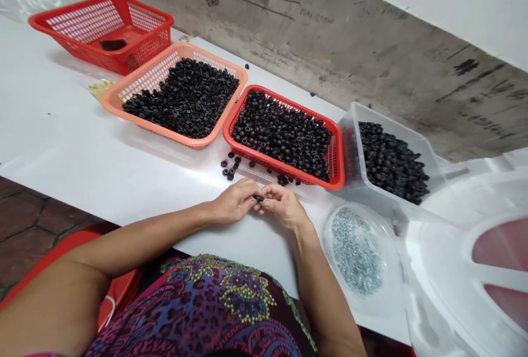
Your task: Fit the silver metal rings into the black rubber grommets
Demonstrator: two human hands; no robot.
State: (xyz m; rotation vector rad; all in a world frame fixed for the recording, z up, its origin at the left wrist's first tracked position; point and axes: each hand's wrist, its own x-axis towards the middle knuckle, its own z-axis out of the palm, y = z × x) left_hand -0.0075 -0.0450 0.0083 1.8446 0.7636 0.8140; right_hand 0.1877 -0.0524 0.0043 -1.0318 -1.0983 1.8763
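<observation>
Both left hand (234, 201) and right hand (284, 207) pinch one black ring (258, 198); loose rings (230, 169), red basket (339, 153) just beyond.

Small assembly workshop: baskets (284, 134) of black rubber rings, bare concrete wall (350, 32).
</observation>
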